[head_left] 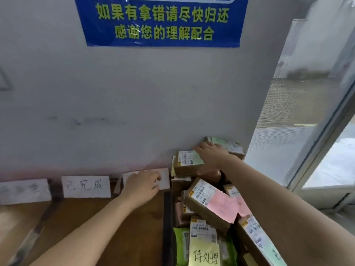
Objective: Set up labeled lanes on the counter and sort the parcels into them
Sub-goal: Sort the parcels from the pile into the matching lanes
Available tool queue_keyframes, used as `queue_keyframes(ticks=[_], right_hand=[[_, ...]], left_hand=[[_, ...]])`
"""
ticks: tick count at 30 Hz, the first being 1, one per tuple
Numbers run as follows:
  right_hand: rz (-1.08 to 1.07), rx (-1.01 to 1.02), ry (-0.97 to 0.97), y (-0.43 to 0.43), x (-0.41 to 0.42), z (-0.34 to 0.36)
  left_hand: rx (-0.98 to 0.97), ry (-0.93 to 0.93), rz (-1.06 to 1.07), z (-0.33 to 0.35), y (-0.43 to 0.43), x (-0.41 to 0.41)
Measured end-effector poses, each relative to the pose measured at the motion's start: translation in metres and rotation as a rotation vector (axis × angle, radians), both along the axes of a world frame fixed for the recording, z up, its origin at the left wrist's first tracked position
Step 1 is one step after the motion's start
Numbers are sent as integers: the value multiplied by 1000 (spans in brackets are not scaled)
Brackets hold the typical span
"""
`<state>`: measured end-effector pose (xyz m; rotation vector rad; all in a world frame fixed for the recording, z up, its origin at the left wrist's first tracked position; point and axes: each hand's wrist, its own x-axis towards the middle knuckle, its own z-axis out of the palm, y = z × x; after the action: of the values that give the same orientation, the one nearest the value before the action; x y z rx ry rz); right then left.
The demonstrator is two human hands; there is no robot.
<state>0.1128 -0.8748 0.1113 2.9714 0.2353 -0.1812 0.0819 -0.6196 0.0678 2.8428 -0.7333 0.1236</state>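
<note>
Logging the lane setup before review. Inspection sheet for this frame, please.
Surface: wooden counter, divided by dark tape strips.
Job's things: label card reading 已完成 against the wall; blurred label card to its left; third label card to its right; parcel pile at the right, one parcel with a yellow note 待处理.
Clutter: nothing seen.
Grippers: left hand presses the third label card; right hand lies on top of the pile, grip unclear.
Cables: nothing seen.
Surroundings: grey wall, blue notice, window at the right.
</note>
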Motion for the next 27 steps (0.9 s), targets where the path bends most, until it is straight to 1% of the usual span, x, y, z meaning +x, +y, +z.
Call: queue_keyframes(ticks=[4,8,11,14,16,17,19,22,25,27], right_hand=[[36,-118,158,-1,30,-2],[35,-141,272,-6,46,-4],[44,-99,253,-5,47,-5],[58,22,176,4,40,-4],[40,152,119,13,33,-2],[25,225,96,18,29,0],[-18,343,64,26,21,4],[-131,423,7,31,9,8],[-224,495,-23,30,-4,10],[-222,524,-39,31,-15,14]], left_hand=[[25,46,66,-6,10,6],[53,40,105,-8,8,9],[45,53,100,-7,1,11],[-9,69,88,-5,-10,9],[-142,146,108,1,-21,7],[-250,218,119,4,-28,7],[-532,388,162,14,-42,4],[-921,656,293,28,-64,1],[-1183,883,358,37,-83,-2],[-1299,981,380,40,-94,-2]])
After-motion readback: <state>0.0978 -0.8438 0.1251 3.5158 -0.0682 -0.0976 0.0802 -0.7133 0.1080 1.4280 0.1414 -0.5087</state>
